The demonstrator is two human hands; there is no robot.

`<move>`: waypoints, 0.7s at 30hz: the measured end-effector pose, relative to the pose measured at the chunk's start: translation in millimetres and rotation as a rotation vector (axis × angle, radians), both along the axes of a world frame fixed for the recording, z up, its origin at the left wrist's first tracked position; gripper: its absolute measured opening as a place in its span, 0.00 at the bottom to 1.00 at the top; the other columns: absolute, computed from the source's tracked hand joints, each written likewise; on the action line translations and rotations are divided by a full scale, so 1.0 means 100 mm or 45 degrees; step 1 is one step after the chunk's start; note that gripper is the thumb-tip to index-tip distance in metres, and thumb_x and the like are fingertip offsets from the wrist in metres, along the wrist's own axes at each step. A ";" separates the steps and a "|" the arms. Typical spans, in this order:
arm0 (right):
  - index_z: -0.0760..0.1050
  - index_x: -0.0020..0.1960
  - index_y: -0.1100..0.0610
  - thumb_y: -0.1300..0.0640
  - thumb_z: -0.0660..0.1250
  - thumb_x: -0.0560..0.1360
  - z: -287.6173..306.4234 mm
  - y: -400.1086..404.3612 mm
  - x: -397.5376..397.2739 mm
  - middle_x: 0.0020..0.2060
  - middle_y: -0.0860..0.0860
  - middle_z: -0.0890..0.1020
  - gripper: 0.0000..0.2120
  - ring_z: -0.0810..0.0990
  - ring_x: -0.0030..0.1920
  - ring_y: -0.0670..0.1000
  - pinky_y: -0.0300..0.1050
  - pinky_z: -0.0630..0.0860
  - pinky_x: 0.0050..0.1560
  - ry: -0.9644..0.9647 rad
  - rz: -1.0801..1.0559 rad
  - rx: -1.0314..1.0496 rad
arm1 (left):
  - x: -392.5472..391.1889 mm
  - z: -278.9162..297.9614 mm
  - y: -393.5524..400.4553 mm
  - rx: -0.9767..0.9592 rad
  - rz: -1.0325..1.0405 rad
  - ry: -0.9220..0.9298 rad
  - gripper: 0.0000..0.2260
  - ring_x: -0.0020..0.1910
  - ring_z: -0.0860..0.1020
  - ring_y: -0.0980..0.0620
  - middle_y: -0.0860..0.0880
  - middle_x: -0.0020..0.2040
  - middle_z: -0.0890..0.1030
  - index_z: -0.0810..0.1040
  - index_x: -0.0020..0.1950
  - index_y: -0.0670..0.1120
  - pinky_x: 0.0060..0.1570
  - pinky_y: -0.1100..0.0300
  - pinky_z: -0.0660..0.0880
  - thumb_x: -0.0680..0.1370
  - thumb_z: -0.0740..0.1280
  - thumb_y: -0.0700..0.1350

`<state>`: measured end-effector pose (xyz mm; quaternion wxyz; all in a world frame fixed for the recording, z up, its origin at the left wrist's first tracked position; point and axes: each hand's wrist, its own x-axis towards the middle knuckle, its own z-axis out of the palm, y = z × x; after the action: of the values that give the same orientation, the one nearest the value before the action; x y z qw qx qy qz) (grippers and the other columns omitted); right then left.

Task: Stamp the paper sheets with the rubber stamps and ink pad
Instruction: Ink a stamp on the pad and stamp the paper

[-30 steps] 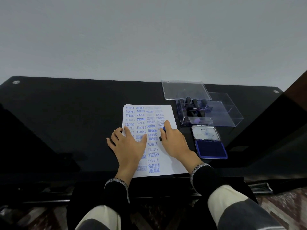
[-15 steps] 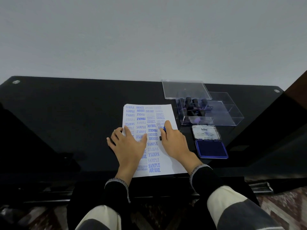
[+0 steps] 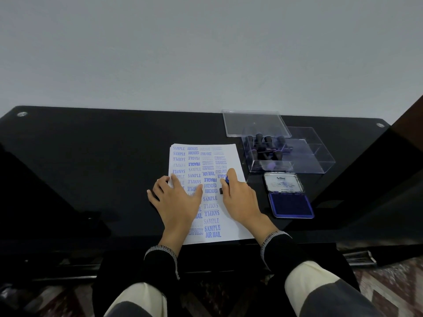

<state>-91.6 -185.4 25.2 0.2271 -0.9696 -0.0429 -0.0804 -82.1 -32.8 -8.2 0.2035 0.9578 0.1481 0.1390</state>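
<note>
A white paper sheet (image 3: 231,154), covered in blue stamped words, lies on the black table (image 3: 91,156). My left hand (image 3: 178,200) rests flat on its left half with fingers spread. My right hand (image 3: 240,197) grips a dark rubber stamp (image 3: 223,187) and holds it down on the sheet's right side; most of the stamp is hidden under the fingers. To the right lies the open blue ink pad (image 3: 290,204), its lid (image 3: 283,183) folded back. Behind it a clear plastic box (image 3: 297,161) holds several dark-handled stamps (image 3: 265,147).
The box's clear lid (image 3: 254,122) lies flat behind the box near the wall. The table's front edge runs just under my wrists. A dark cabinet side (image 3: 407,124) rises at the far right. Patterned floor shows below.
Almost nothing has moved. Both hands keep their places on the sheet, with the right hand still on the stamp.
</note>
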 end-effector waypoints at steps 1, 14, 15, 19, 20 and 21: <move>0.63 0.54 0.58 0.52 0.52 0.83 0.01 0.00 0.02 0.31 0.48 0.73 0.09 0.65 0.25 0.44 0.39 0.57 0.25 0.012 0.006 0.007 | 0.00 0.00 0.00 -0.001 0.000 -0.002 0.37 0.68 0.65 0.42 0.44 0.65 0.68 0.70 0.70 0.42 0.72 0.40 0.52 0.72 0.63 0.68; 0.60 0.51 0.55 0.51 0.52 0.83 -0.03 -0.04 0.04 0.28 0.44 0.67 0.07 0.66 0.25 0.44 0.40 0.56 0.26 -0.024 0.040 0.028 | -0.01 0.01 0.00 -0.006 -0.007 0.012 0.37 0.69 0.64 0.43 0.44 0.66 0.68 0.68 0.71 0.42 0.72 0.40 0.51 0.72 0.62 0.68; 0.59 0.51 0.54 0.51 0.52 0.83 -0.03 -0.04 0.04 0.28 0.44 0.67 0.07 0.65 0.25 0.44 0.40 0.56 0.26 -0.028 0.048 0.031 | 0.00 0.01 0.00 -0.007 -0.007 0.014 0.38 0.69 0.63 0.43 0.44 0.66 0.67 0.68 0.71 0.42 0.72 0.41 0.51 0.72 0.62 0.68; 0.58 0.48 0.53 0.52 0.53 0.83 -0.06 -0.04 0.00 0.27 0.44 0.67 0.08 0.65 0.25 0.45 0.41 0.57 0.26 -0.073 0.078 0.087 | -0.01 0.02 0.01 -0.012 -0.009 0.017 0.38 0.69 0.63 0.43 0.45 0.66 0.67 0.68 0.71 0.42 0.73 0.41 0.51 0.72 0.62 0.68; 0.58 0.48 0.54 0.52 0.54 0.82 -0.07 -0.05 -0.01 0.27 0.44 0.66 0.08 0.65 0.25 0.46 0.40 0.58 0.26 -0.080 0.088 0.120 | -0.01 0.02 0.01 -0.011 -0.009 0.016 0.38 0.69 0.63 0.43 0.45 0.66 0.67 0.68 0.71 0.43 0.72 0.41 0.51 0.72 0.62 0.68; 0.59 0.47 0.55 0.53 0.54 0.82 -0.08 -0.06 -0.03 0.27 0.44 0.67 0.08 0.65 0.25 0.46 0.40 0.59 0.26 -0.075 0.092 0.177 | -0.01 0.02 0.01 -0.012 -0.008 0.011 0.38 0.69 0.63 0.43 0.45 0.66 0.67 0.68 0.71 0.43 0.72 0.41 0.51 0.72 0.62 0.68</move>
<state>-94.5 -191.3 17.7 0.2954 -0.9465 -0.0789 -0.1034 -83.3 -32.3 -6.5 0.2077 0.9579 0.1465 0.1333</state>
